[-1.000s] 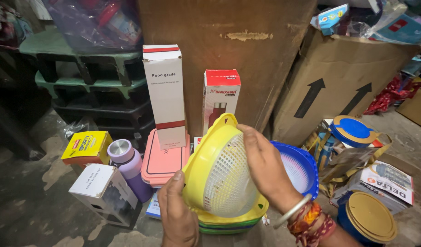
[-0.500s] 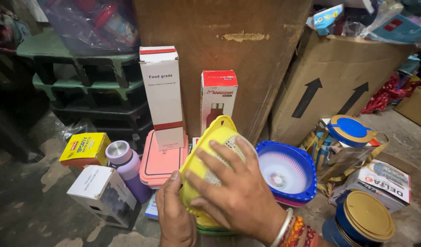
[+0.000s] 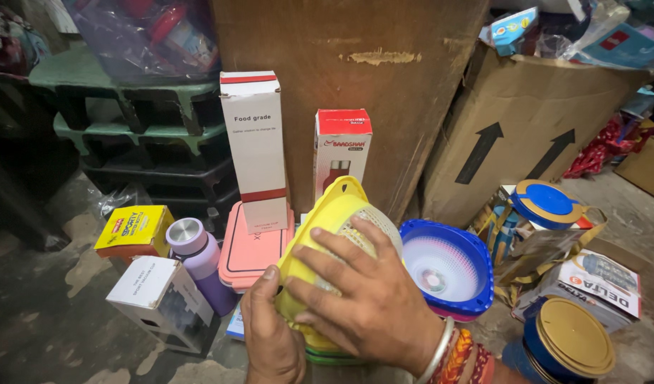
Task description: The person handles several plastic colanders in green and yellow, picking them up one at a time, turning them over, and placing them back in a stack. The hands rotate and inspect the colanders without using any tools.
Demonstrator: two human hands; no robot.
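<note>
Head view: a yellow plastic strainer basket (image 3: 334,235), with a smooth rim and a pale mesh wall, is tilted on its side over a stack of like bowls. The right hand (image 3: 366,309) lies spread across its mesh, and the left hand (image 3: 270,334) clasps its lower rim; both grips hold it, not yet set down. Just right of the grip sits a blue strainer (image 3: 448,267). Left of it stand a flat pink lunch box (image 3: 252,249) and a lilac bottle (image 3: 197,259) on the floor.
</note>
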